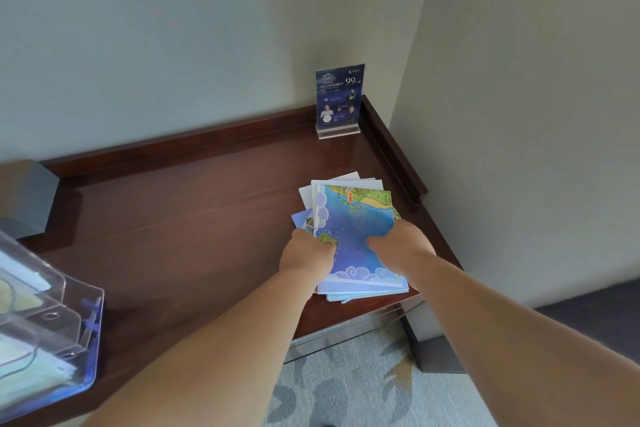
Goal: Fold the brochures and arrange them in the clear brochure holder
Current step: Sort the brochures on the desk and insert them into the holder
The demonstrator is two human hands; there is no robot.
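A loose stack of brochures [353, 218] printed with a blue map lies at the right end of the dark wooden desk [180, 218]. My left hand [306, 253] grips the stack's near-left edge, thumb on the top sheet. My right hand [398, 246] presses down on the top brochure's right side, fingers curled over its edge. The clear brochure holder [52, 315] stands at the desk's near-left corner with folded brochures inside it, partly cut off by the frame.
A blue advertising card in an acrylic stand [339, 100] sits in the desk's far right corner by the raised rim. A grey box [27, 198] is at the far left. Walls close off the back and right; patterned carpet [346, 385] lies below.
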